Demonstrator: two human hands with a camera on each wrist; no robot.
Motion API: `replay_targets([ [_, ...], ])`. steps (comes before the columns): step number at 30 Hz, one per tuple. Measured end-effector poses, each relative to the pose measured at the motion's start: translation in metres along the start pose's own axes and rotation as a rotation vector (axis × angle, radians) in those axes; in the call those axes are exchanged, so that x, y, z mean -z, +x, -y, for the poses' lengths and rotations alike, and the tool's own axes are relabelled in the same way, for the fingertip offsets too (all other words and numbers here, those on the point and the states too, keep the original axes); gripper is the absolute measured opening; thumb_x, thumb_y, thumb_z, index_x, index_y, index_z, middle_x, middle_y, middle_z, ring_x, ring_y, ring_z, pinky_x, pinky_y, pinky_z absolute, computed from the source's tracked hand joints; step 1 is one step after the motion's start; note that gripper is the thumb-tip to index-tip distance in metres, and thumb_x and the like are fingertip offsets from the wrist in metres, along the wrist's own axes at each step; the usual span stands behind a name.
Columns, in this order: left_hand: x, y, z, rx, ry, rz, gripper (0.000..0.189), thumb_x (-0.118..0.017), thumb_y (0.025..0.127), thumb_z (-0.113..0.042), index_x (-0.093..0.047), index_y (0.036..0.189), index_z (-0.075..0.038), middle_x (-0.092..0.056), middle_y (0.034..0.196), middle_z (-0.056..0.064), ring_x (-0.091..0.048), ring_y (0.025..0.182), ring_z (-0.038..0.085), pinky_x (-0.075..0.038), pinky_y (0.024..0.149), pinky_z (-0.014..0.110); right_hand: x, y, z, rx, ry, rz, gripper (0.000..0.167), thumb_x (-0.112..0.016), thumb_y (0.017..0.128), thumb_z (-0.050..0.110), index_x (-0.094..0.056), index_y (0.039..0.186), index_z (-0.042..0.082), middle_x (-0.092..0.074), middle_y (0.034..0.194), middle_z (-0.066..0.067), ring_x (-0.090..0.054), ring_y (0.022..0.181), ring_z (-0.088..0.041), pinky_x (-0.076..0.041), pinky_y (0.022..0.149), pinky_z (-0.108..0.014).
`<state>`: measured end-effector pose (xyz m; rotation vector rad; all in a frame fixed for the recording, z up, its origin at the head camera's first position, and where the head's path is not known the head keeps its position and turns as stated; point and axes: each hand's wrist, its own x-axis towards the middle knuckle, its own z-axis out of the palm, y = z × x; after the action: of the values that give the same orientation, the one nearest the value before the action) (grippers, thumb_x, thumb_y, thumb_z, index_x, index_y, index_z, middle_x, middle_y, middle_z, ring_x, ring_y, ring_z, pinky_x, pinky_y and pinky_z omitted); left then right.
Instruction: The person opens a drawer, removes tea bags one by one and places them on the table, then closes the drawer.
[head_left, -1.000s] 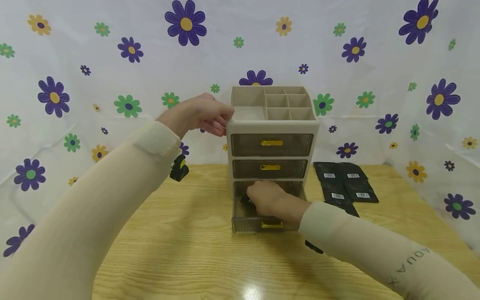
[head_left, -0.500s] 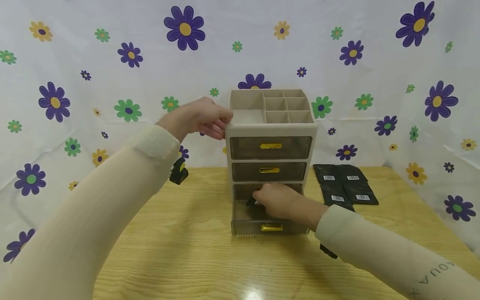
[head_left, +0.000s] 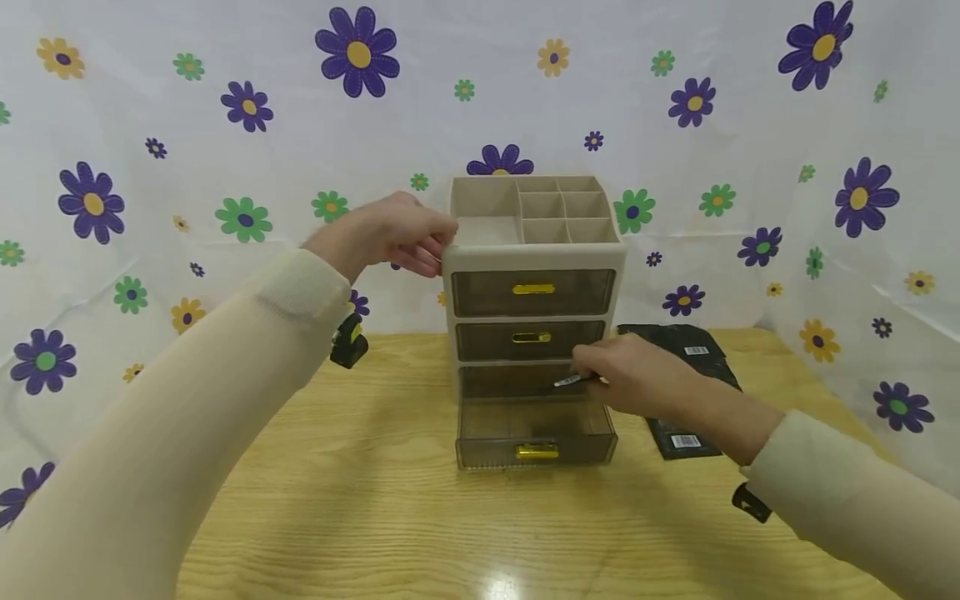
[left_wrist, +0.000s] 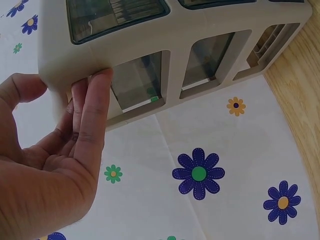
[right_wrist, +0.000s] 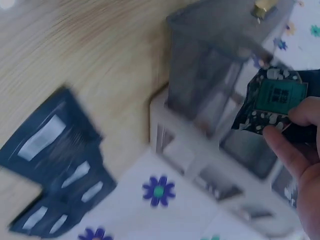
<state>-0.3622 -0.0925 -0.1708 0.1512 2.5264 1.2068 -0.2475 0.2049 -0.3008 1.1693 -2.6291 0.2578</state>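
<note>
A beige desktop drawer organizer stands on the table, its smoky bottom drawer pulled out. My left hand holds its upper left corner; in the left wrist view the thumb and fingertips press on either side of the edge. My right hand is at the organizer's right side, above the drawer's right wall. Between its thumb and fingers it pinches a small black packet with a green label and a pale pebble-like print. In the head view most of that packet hides behind the fingers.
Several black packets with white barcode labels lie on the wooden table right of the organizer, partly behind my right arm. Open compartments top the organizer. Behind the table hangs a flowered white cloth.
My right hand has lifted out of the bottom drawer and moved right with the black packet. My left hand keeps its hold on the organizer's corner.
</note>
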Motion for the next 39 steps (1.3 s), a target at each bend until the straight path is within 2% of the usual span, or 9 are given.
replay_targets([
  [3, 0.0, 0.001, 0.0, -0.003, 0.006, 0.002, 0.033, -0.056, 0.096, -0.025, -0.058, 0.119, -0.001, -0.07, 0.106, 0.015, -0.075, 0.08, 0.022, -0.062, 0.079, 0.032, 0.015, -0.022, -0.01, 0.046, -0.026, -0.096, 0.026, -0.074, 0.079, -0.007, -0.058, 0.082, 0.014, -0.069, 0.08, 0.004, -0.053, 0.062, -0.003, -0.047, 0.053, -0.02],
  [6, -0.001, 0.0, 0.0, -0.009, 0.013, 0.009, 0.034, -0.055, 0.096, -0.025, -0.057, 0.121, -0.001, -0.069, 0.109, 0.015, -0.075, 0.081, 0.022, -0.062, 0.079, 0.031, 0.025, -0.045, -0.023, 0.075, -0.081, -0.169, 0.028, -0.075, 0.072, -0.008, -0.06, 0.08, 0.015, -0.07, 0.08, 0.004, -0.056, 0.061, -0.003, -0.047, 0.051, -0.019],
  [12, 0.002, -0.002, 0.0, -0.014, 0.034, -0.003, 0.035, -0.056, 0.096, -0.025, -0.057, 0.122, -0.001, -0.068, 0.111, 0.015, -0.075, 0.081, 0.021, -0.062, 0.08, 0.03, 0.031, -0.09, -0.054, -0.082, -0.159, -0.117, 0.029, -0.081, 0.069, -0.004, -0.063, 0.08, 0.016, -0.072, 0.084, 0.002, -0.063, 0.067, -0.01, -0.05, 0.053, -0.023],
  [13, 0.002, -0.002, 0.0, -0.014, 0.038, -0.007, 0.035, -0.056, 0.096, -0.025, -0.057, 0.121, -0.001, -0.069, 0.11, 0.015, -0.075, 0.081, 0.021, -0.062, 0.079, 0.03, 0.029, -0.097, -0.06, -0.099, -0.166, -0.119, 0.031, -0.082, 0.068, -0.004, -0.062, 0.08, 0.016, -0.071, 0.084, 0.002, -0.062, 0.068, -0.011, -0.05, 0.053, -0.023],
  [18, 0.002, -0.001, 0.001, -0.01, 0.02, 0.002, 0.035, -0.056, 0.095, -0.024, -0.057, 0.121, 0.0, -0.069, 0.109, 0.014, -0.075, 0.083, 0.023, -0.062, 0.079, 0.03, 0.015, -0.13, -0.088, -0.083, -0.196, -0.191, 0.042, -0.087, 0.058, -0.007, -0.055, 0.075, 0.015, -0.064, 0.075, 0.005, -0.048, 0.063, -0.002, -0.043, 0.049, -0.021],
  [22, 0.001, -0.001, 0.001, -0.018, 0.009, 0.009, 0.035, -0.056, 0.096, -0.024, -0.055, 0.123, -0.001, -0.066, 0.112, 0.015, -0.075, 0.086, 0.024, -0.062, 0.08, 0.03, 0.003, -0.148, -0.103, -0.107, -0.218, -0.207, 0.042, -0.083, 0.058, -0.009, -0.052, 0.074, 0.015, -0.06, 0.072, 0.008, -0.041, 0.062, 0.001, -0.038, 0.048, -0.02],
  [27, 0.0, -0.002, 0.001, -0.028, 0.018, 0.004, 0.035, -0.057, 0.096, -0.025, -0.056, 0.122, -0.002, -0.067, 0.112, 0.015, -0.075, 0.084, 0.023, -0.062, 0.082, 0.032, -0.014, -0.161, -0.111, -0.218, -0.222, -0.177, 0.037, -0.08, 0.064, -0.007, -0.052, 0.076, 0.014, -0.058, 0.074, 0.007, -0.04, 0.064, -0.002, -0.037, 0.049, -0.022],
  [32, 0.001, -0.002, 0.002, -0.028, 0.013, 0.009, 0.035, -0.056, 0.097, -0.025, -0.055, 0.123, -0.002, -0.065, 0.114, 0.016, -0.075, 0.086, 0.024, -0.061, 0.084, 0.033, -0.027, -0.17, -0.117, -0.199, -0.234, -0.141, 0.042, -0.083, 0.062, -0.01, -0.051, 0.076, 0.014, -0.051, 0.073, 0.009, -0.041, 0.066, -0.004, -0.038, 0.052, -0.024],
  [39, 0.001, -0.003, 0.0, -0.023, 0.02, 0.011, 0.034, -0.056, 0.097, -0.025, -0.057, 0.122, -0.002, -0.067, 0.113, 0.015, -0.075, 0.083, 0.022, -0.062, 0.082, 0.031, -0.03, -0.175, -0.117, -0.211, -0.144, 0.088, 0.038, -0.077, 0.068, -0.016, -0.063, 0.085, 0.014, -0.061, 0.088, 0.004, -0.06, 0.077, -0.013, -0.055, 0.063, -0.033],
])
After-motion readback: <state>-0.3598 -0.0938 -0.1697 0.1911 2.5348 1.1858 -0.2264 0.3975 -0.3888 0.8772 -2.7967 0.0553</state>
